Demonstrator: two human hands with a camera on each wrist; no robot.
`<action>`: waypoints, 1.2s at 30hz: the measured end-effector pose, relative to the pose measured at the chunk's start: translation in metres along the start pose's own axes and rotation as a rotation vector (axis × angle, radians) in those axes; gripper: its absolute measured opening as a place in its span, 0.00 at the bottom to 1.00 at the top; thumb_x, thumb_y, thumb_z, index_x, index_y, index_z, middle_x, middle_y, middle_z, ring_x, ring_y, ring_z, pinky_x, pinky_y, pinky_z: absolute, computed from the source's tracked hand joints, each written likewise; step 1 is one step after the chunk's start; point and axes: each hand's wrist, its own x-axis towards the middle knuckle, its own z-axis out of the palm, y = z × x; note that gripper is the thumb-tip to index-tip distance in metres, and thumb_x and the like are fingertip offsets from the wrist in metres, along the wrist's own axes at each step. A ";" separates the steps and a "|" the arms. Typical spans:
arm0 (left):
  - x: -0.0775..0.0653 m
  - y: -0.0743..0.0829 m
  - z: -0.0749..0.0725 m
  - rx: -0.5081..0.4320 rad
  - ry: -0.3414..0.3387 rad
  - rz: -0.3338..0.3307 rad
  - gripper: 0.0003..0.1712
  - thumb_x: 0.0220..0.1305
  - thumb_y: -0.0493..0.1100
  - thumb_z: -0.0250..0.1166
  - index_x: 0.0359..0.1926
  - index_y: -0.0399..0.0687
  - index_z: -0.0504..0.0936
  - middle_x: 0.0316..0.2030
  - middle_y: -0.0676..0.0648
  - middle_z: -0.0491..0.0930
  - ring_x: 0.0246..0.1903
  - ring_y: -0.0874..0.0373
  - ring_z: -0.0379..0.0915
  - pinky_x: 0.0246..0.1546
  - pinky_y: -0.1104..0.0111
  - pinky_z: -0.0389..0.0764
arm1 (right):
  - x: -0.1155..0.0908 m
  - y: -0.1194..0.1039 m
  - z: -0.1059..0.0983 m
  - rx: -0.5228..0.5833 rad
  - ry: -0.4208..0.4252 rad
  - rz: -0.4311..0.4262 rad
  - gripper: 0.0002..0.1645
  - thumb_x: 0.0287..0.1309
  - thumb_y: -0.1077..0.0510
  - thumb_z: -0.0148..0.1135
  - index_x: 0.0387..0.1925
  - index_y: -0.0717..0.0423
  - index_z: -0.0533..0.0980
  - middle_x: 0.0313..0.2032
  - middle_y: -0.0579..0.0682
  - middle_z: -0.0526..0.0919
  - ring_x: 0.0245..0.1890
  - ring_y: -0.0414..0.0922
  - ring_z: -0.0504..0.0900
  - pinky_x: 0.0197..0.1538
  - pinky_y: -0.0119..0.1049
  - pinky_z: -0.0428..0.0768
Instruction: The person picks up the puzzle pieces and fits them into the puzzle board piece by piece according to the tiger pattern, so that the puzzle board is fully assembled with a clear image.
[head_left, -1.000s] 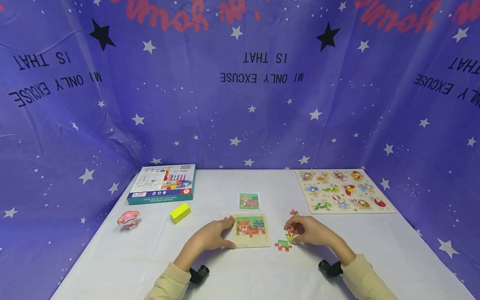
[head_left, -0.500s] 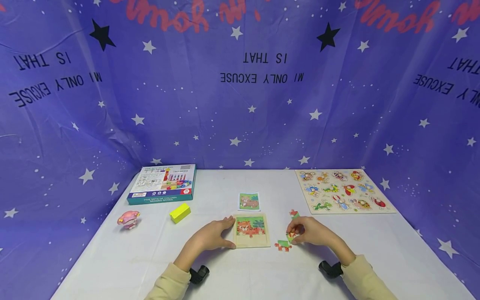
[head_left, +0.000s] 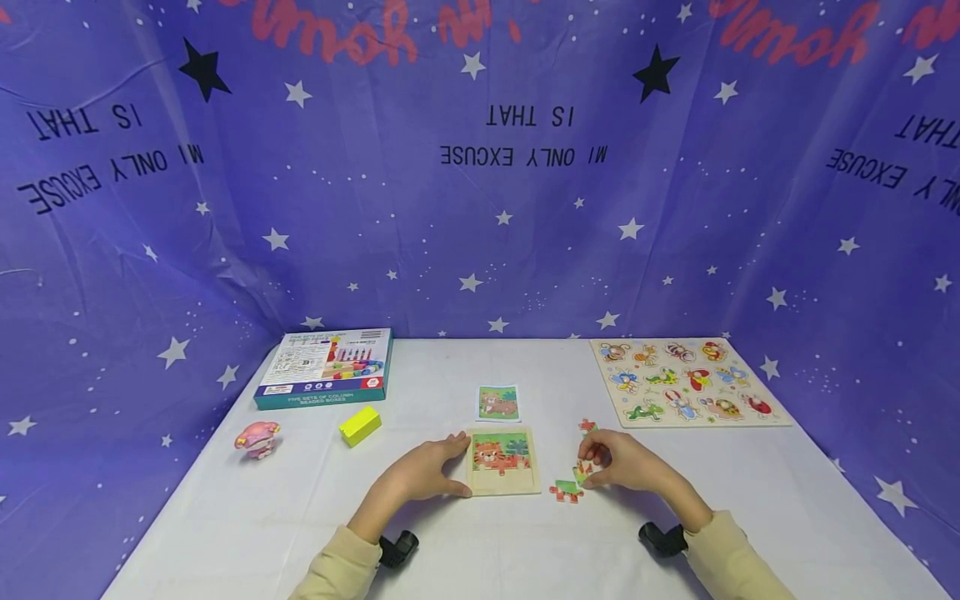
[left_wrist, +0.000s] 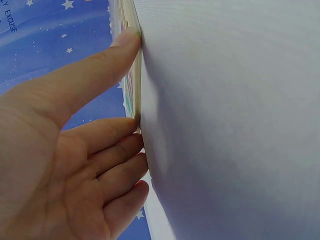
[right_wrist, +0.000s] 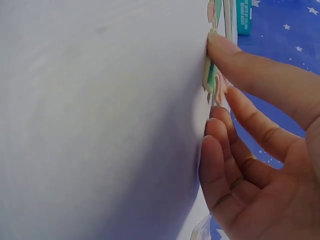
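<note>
In the head view a square wooden puzzle tray (head_left: pixel 501 483) lies mid-table, its upper part filled with a red tiger picture and its lower part bare wood. My left hand (head_left: pixel 426 468) rests along the tray's left edge, thumb near the lower corner and fingertips near the upper one. To the right, my right hand (head_left: pixel 626 462) pinches a green and red jigsaw piece (head_left: pixel 582 475) between thumb and index finger, low at the tabletop. Another jigsaw piece (head_left: pixel 567 490) lies just left of it. A further piece (head_left: pixel 587 426) sits beyond the fingers, partly hidden by them.
A small picture card (head_left: pixel 498 403) lies behind the tray. At back right is a wooden insect puzzle board (head_left: pixel 693 383). On the left are a boxed bead set (head_left: pixel 324 371), a yellow block (head_left: pixel 361 427) and a pink figurine (head_left: pixel 257 440). A starry purple cloth (head_left: pixel 480 242) hangs behind.
The right index finger has drawn in slightly to the right, toward the thumb, showing more of the jigsaw piece. The left hand and tray have stayed put.
</note>
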 end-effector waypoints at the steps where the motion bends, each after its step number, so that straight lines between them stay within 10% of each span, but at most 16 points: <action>1: 0.000 0.000 0.000 0.000 0.000 0.000 0.49 0.51 0.53 0.74 0.67 0.34 0.65 0.68 0.39 0.62 0.68 0.45 0.57 0.67 0.53 0.60 | 0.000 -0.001 0.000 0.001 0.003 -0.005 0.22 0.40 0.60 0.79 0.36 0.58 0.75 0.32 0.49 0.77 0.32 0.46 0.74 0.33 0.30 0.74; 36: 0.000 0.000 0.000 -0.002 0.001 0.002 0.49 0.50 0.53 0.74 0.67 0.33 0.66 0.68 0.38 0.62 0.68 0.44 0.57 0.67 0.53 0.60 | 0.016 -0.023 0.002 0.012 0.104 -0.143 0.10 0.55 0.69 0.66 0.37 0.53 0.79 0.31 0.42 0.83 0.32 0.39 0.81 0.34 0.32 0.81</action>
